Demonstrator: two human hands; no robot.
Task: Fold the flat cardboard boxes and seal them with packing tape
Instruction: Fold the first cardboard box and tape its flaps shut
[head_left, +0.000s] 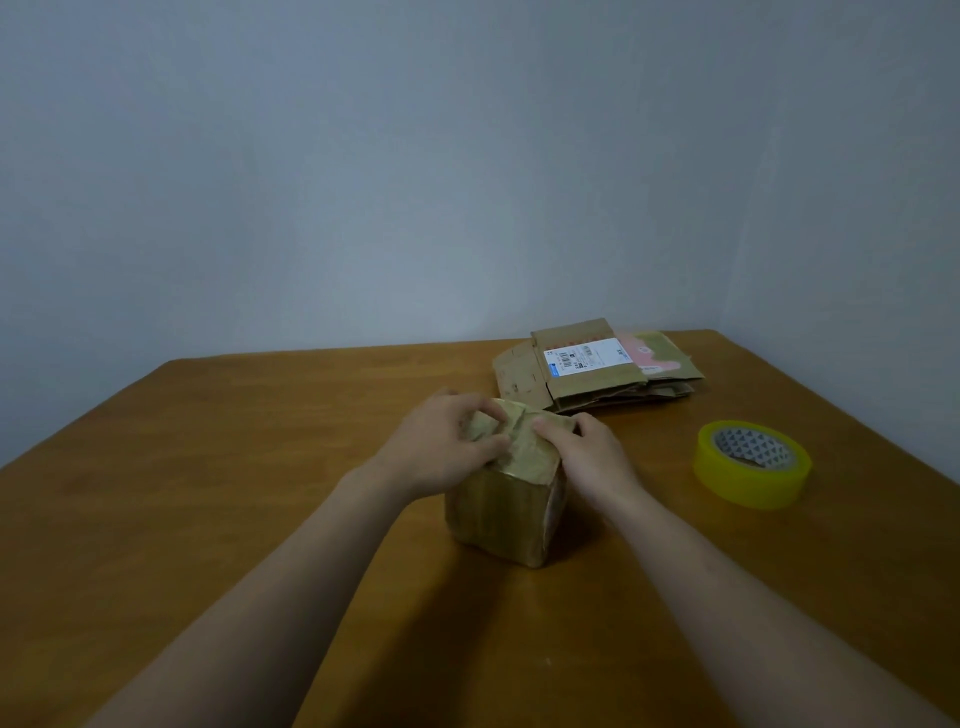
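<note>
A person's two bare forearms reach in from the near edge of a brown wooden table (208, 467) toward a small brown cardboard box (498, 514). The box stands upright near the middle of the table, with one corner turned toward the person.

Both hands are on the top of the box. The left hand (441, 447) lies over the left side, its fingers curled down onto the crumpled top flaps (524, 441) and its thumb pressed against them from the near side. The right hand (589, 452) grips the right side, with the thumb laid across the flaps and the other fingers bent round the far right edge. The flaps are folded inward and wrinkled, and they do not lie flat.

To the right of the box and well apart from it, a roll of yellow packing tape (752, 464) lies flat on the table with its printed core facing up. Neither hand touches it.

Beyond the box, near the far edge of the table, sits a stack of flattened brown cardboard boxes (597, 387). The top one bears a white shipping label (584, 355). A plain grey-blue wall (467, 156) rises behind the table.
</note>
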